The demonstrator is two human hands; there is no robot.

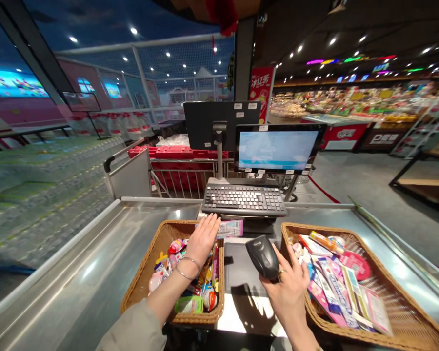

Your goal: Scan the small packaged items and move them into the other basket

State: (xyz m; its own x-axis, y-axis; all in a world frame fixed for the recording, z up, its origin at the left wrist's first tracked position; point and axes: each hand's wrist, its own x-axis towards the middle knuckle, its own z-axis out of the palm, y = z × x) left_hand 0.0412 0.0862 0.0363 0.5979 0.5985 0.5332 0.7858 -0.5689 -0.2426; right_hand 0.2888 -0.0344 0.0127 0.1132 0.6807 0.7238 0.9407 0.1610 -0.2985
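Note:
My left hand (204, 241) is closed on a flat pink packet (229, 228), above the far edge of the left wicker basket (133, 287). Printing shows on the packet's upturned side; my fingers cover its left end. Candies and small toys in bright wrappers (177, 246) fill that basket. In my right hand (287, 287) is a black barcode scanner (262, 256), its head pointing up and left over the counter between the baskets. The right wicker basket (406, 312), just beside that hand, holds several wrapped snack bars (334, 287) and flat packs.
A black keyboard (244, 199) sits behind the baskets, with a lit monitor (276, 150) and a second screen's dark back (205, 124) above it. The metal counter (80, 273) has raised edges. Beyond stands a shopping cart (183, 178); stacked bottles (51, 195) are at left.

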